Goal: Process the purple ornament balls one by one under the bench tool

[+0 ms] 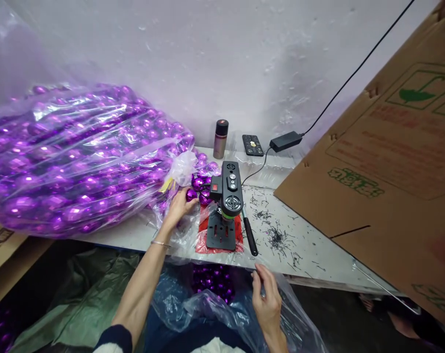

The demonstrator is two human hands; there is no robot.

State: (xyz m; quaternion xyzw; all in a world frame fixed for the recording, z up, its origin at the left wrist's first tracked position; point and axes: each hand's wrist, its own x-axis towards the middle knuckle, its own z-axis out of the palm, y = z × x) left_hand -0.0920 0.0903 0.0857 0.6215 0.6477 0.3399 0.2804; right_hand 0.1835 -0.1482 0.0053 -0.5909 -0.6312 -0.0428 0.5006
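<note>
My left hand point(179, 208) reaches across the bench, its fingers closed on a shiny purple ball point(191, 195) at the mouth of a clear plastic bag. Several more purple balls point(205, 197) lie just beside it. To their right stands a small black bench machine point(231, 189) with a red switch, a slotted base plate point(221, 234) and a lever with a black grip point(251, 238). My right hand point(267, 299) is at the bench's front edge, below the lever. Its fingers are curled with the tips close together; anything between them is too small to make out.
A big clear bag of purple balls point(71, 162) fills the left side. Short black bits point(277, 238) are scattered right of the machine. Behind stand a spray can point(220, 138), a phone point(252, 145) and a power adapter point(285, 141). A cardboard box point(373, 171) leans in from the right.
</note>
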